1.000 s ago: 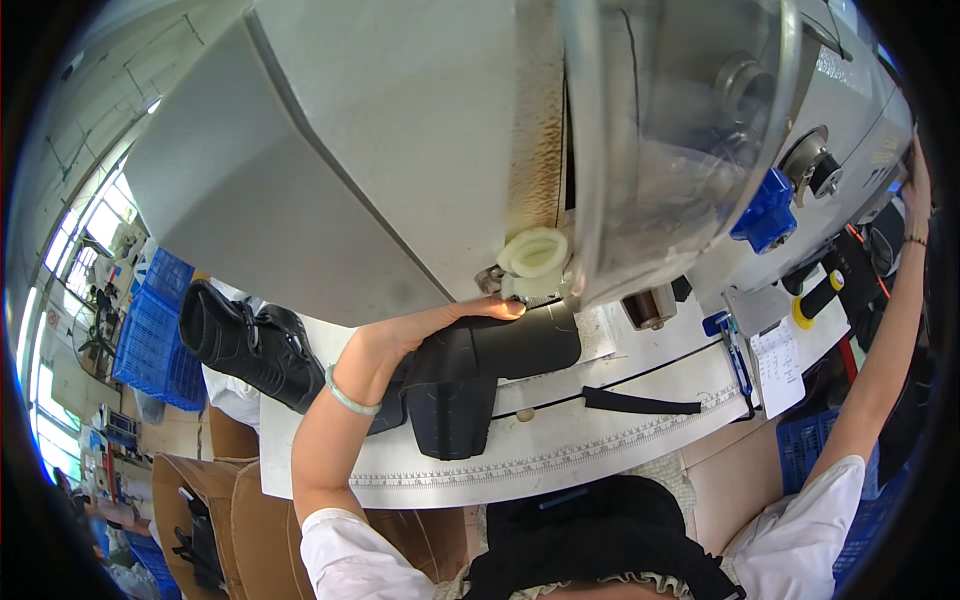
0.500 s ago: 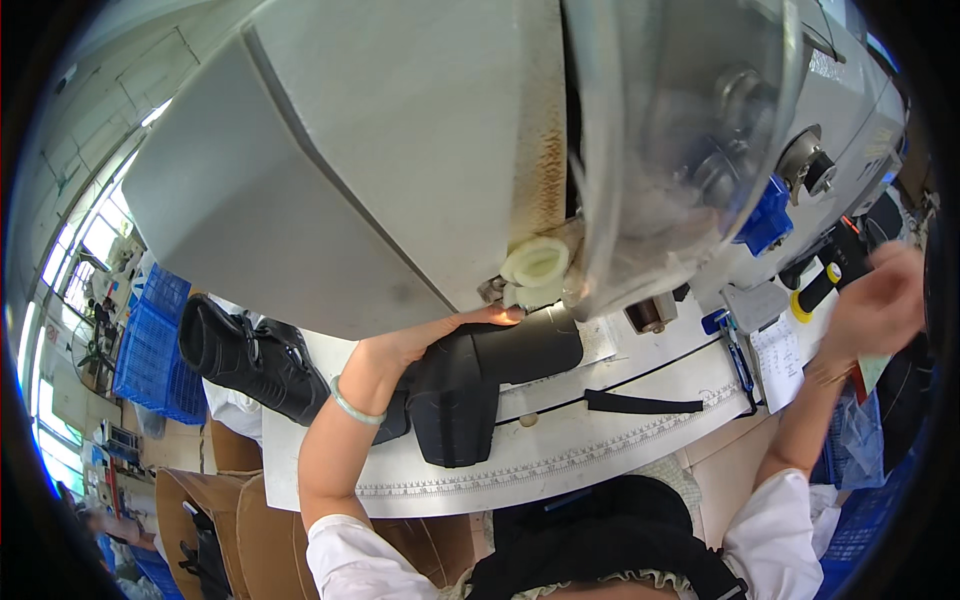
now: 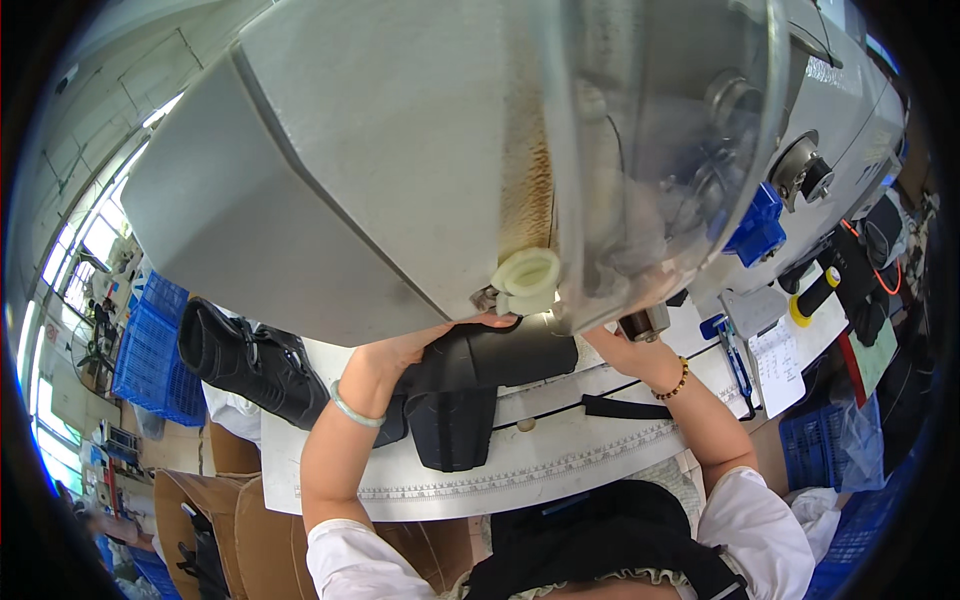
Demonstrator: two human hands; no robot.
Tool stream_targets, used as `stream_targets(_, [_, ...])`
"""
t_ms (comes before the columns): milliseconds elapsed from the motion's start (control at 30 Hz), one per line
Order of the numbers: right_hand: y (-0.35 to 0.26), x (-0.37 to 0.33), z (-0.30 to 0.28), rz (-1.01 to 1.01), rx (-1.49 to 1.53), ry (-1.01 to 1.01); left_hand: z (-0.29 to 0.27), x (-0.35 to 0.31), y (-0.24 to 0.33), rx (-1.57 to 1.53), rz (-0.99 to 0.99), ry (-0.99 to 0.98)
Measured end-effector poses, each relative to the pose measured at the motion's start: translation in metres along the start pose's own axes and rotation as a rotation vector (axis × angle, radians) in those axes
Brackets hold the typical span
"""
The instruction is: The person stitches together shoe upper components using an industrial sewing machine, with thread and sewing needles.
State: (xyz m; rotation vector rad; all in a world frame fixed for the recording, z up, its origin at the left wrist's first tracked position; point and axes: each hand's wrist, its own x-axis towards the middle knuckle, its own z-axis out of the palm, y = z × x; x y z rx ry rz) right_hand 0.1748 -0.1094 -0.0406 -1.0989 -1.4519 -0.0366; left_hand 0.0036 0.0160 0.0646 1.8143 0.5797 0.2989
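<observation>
A black, smooth, shaped piece (image 3: pixel 520 355) lies on the white sewing-machine table (image 3: pixel 560 460), partly under the grey sewing-machine head (image 3: pixel 400 150). A black flap (image 3: pixel 455 430) hangs toward me below it. My left hand (image 3: pixel 425 342) rests along the piece's far left edge; the fingers that show are stretched out, the rest are behind the machine head. My right hand (image 3: pixel 625 355) has its wrist just right of the piece and reaches under the clear shield (image 3: pixel 660 180). Its fingers are hidden there, so what they touch cannot be seen.
A black strip (image 3: pixel 630 408) and a long ruler line the near table. Blue-handled snippers (image 3: pixel 735 360), paper (image 3: pixel 777 360) and a black thread cone (image 3: pixel 815 297) lie right. Black boots (image 3: pixel 250 360) stand left, near blue crates (image 3: pixel 155 350) and a cardboard box (image 3: pixel 230 530).
My right hand has come from the far right in to the machine, beside the black piece. My left hand stays on the piece, which has shifted slightly.
</observation>
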Motion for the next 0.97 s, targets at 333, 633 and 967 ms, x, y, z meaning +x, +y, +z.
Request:
stream_targets(333, [0.011,-0.002,-0.003,-0.103,-0.153,-0.062,0.005,0.0,-0.007,-0.133,0.065,0.064])
stream_targets(633, [0.007,-0.003,0.002,-0.002,-0.057,0.031,0.003,0.001,-0.015,-0.333,0.138,0.056])
stream_targets(967, [0.008,-0.003,0.0,0.037,-0.116,-0.051,-0.004,0.011,-0.031,-0.395,0.187,0.058])
